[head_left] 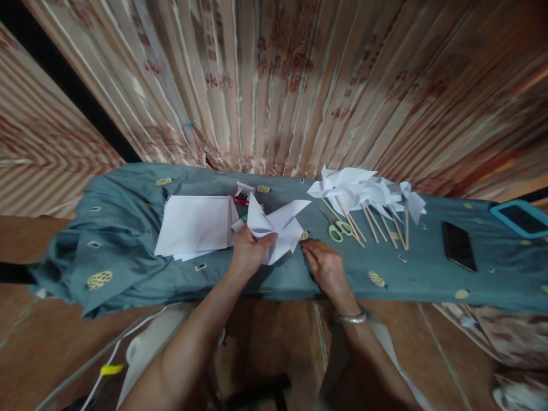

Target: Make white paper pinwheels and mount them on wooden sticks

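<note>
A white paper pinwheel (286,227) without a visible stick is pinched at its middle by my left hand (247,250), thumb on top. My right hand (327,265) rests low over the cloth just right of the pinwheel, its fingers curled together. Whatever those fingers hold, if anything, is hidden. Left of my left hand lies a stack of white paper sheets (194,224). A small red and white box (242,197) with dark contents sits behind the pinwheel. Scissors with light green handles (336,230) lie beyond my right hand.
Several finished paper pinwheels (353,185) on wooden sticks lie overlapped at the back right. Farther right are a black phone (459,245) and a blue-framed device (520,218). A green cloth (128,268) covers the narrow table and bunches at left. A pleated curtain (265,85) hangs behind.
</note>
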Tool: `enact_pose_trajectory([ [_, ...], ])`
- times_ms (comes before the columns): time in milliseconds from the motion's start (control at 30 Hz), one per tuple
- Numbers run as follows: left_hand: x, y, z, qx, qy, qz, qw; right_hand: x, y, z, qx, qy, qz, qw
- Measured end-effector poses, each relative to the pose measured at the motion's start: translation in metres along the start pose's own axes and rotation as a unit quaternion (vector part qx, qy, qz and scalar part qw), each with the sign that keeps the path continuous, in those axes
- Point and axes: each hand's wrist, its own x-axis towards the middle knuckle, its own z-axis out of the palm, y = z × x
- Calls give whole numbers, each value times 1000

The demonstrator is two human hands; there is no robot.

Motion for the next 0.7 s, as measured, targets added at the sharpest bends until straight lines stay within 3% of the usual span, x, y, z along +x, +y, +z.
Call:
enact_pose_trajectory([
  [100, 3, -3, -1, -1, -7, 11, 1000, 2, -4, -7, 160, 35, 84, 983],
  [200, 3, -4, -1, 4, -4, 7, 1000, 5, -10, -19, 310, 75, 181, 930],
  [333, -1, -4, 3, 10, -15, 2, 1000, 3, -26, -35, 433, 82, 210, 873],
  [500, -8, -2, 13, 37, -29, 25, 999, -2, -49, -35, 449, 38, 191, 872],
  [700, -13, 4, 23, 48, -43, 28, 998, -3, -49, -34, 441, 31, 159, 883],
])
